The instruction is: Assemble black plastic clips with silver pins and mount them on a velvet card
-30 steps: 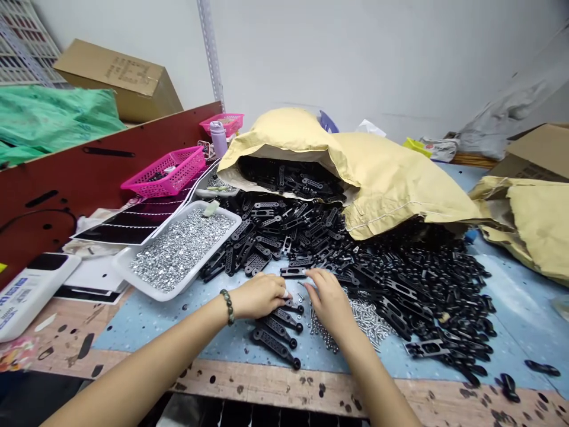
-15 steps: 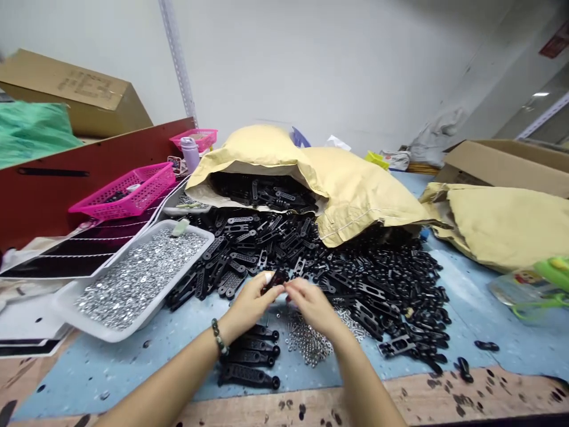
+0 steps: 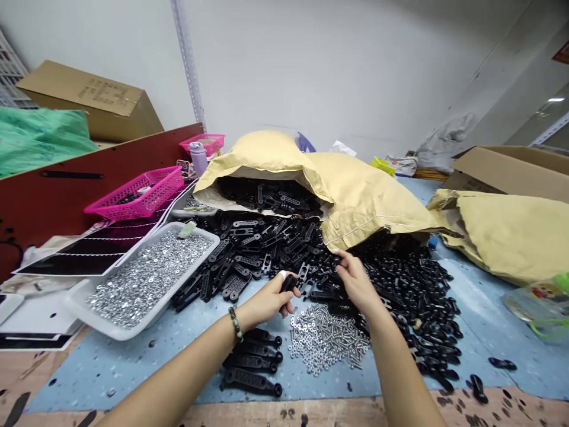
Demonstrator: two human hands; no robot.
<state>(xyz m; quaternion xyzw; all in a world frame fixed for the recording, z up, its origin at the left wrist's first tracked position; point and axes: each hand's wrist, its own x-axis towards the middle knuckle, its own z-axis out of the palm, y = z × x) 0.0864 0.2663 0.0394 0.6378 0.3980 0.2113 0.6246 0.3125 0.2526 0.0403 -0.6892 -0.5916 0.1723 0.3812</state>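
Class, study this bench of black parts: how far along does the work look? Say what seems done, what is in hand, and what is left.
Done: a few black arms lie in a neat front row. In hand: the left hand pinches one black part, and the right hand reaches into the loose pile. Left: probably nearly all of it, since the pile is large and the open bag holds more.

Green bead bracelet (image 3: 236, 324) by left hand (image 3: 267, 302), white tape (image 3: 282, 274) on its thumb
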